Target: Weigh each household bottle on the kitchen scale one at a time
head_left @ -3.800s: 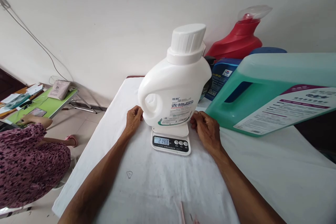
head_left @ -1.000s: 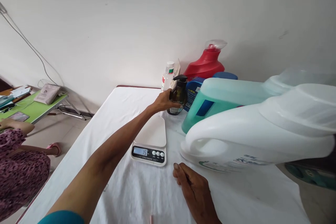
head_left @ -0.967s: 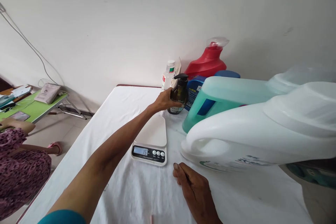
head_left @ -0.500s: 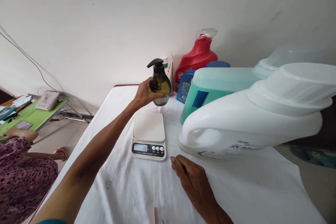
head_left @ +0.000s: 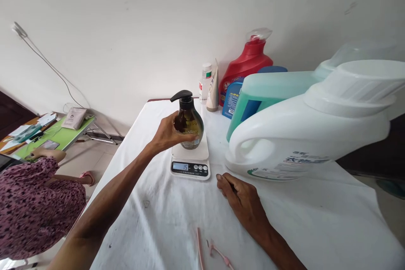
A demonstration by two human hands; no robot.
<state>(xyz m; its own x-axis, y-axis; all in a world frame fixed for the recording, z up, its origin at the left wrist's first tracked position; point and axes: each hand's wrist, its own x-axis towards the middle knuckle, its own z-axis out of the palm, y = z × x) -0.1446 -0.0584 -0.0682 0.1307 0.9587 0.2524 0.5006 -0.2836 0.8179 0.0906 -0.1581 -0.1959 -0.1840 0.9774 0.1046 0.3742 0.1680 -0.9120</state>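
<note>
My left hand [head_left: 169,133] is closed around a dark pump bottle [head_left: 190,128] with a black pump head. The bottle is upright over the weighing plate of a white digital kitchen scale [head_left: 177,152]; whether its base touches the plate I cannot tell. The scale's display [head_left: 181,166] reads about 15. To the right of the scale, my right hand [head_left: 245,198] rests on the white cloth with its fingers curled shut and nothing showing in them. Close to that hand stands a large white detergent jug [head_left: 284,135].
Behind the jug are a green-liquid jug [head_left: 272,88], a red bottle [head_left: 247,61], a blue container [head_left: 231,97], a tube [head_left: 213,93] and a small clear bottle [head_left: 205,84]. Pink thin pieces [head_left: 200,249] lie at the front. A person [head_left: 41,202] sits at a green table [head_left: 71,133] on the left.
My left hand has brought the pump bottle forward and down, from behind the scale to over its plate. My right hand stays curled beside the scale. The camera view has shifted slightly.
</note>
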